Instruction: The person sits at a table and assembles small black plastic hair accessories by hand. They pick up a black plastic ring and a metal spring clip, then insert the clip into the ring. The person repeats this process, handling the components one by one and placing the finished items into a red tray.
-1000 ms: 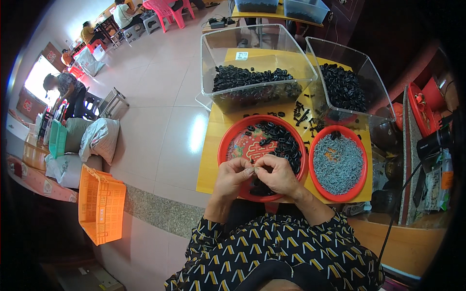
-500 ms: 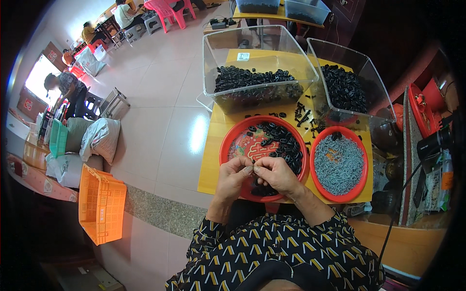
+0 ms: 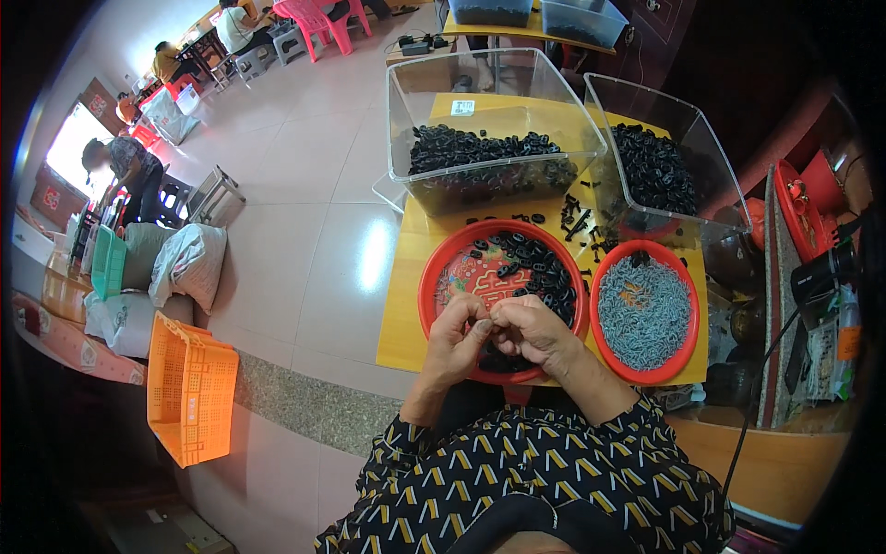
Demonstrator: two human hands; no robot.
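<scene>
Over the near part of a round red tray [image 3: 430, 309], my left hand [image 3: 456, 340] and my right hand [image 3: 535, 331] meet with fingers curled and tips pinched together. Whatever is between the fingertips is hidden by the fingers. Small black oval plastic parts [image 3: 544, 277] lie heaped along the tray's right side, some below my right hand. To the right stands a smaller red tray [image 3: 602, 342] full of grey screws [image 3: 646, 309], with a few black bits at its far edge.
Two clear plastic bins [image 3: 498, 171] [image 3: 729, 198] of black parts stand behind the trays on the yellow table [image 3: 397, 323]. Loose black pieces [image 3: 577, 222] lie between. An orange crate [image 3: 194, 392] and white sacks [image 3: 194, 263] are at left, where another person [image 3: 134, 175] bends over.
My hands have closed in more tightly, the fingers curling further over each other. My right hand has shifted slightly right. The trays and bins stay put.
</scene>
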